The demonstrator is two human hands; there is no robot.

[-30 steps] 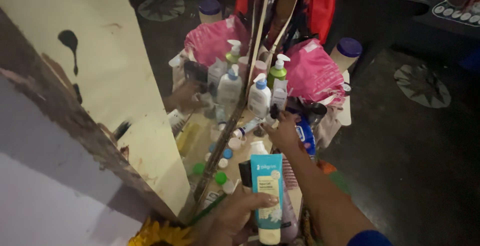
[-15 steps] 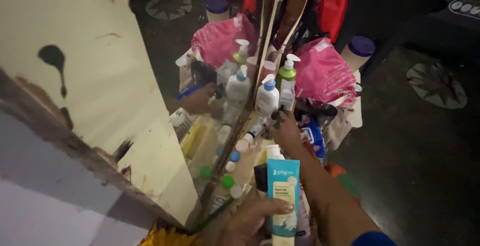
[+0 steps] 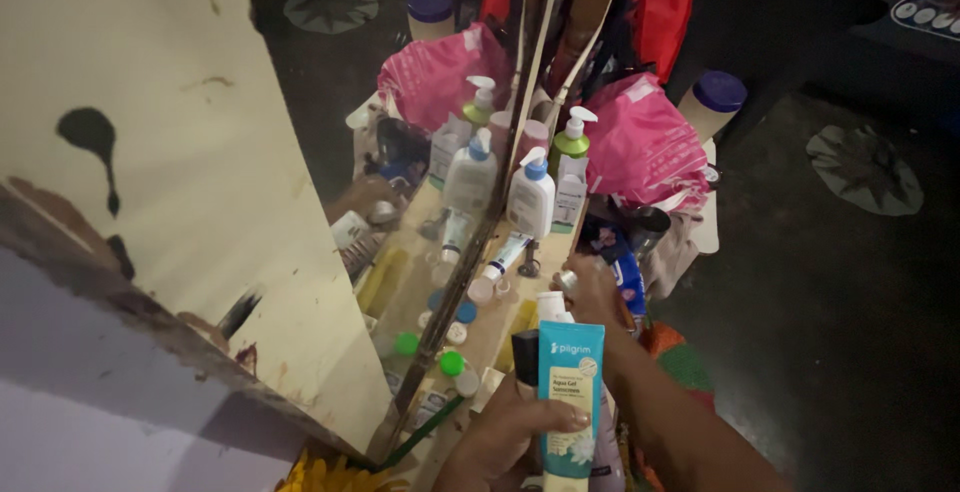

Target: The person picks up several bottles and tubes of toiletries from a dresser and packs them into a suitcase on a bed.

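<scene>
Clearly the teal tube (image 3: 568,392) stands upright near the bottom edge, the left hand (image 3: 500,442) wrapped round its lower half. It looks light, soft and squeezable, best held low. Just beyond, the right hand (image 3: 592,290) pinches a small white cap (image 3: 567,278) over the counter (image 3: 505,327).

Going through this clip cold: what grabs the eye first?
The teal tube held upright in the left hand at the bottom centre stands out most. Behind it, pump bottles crowd a shelf against a mirror, with a pink bag at the back. The right hand holds a small pale item, too blurred to identify.
</scene>
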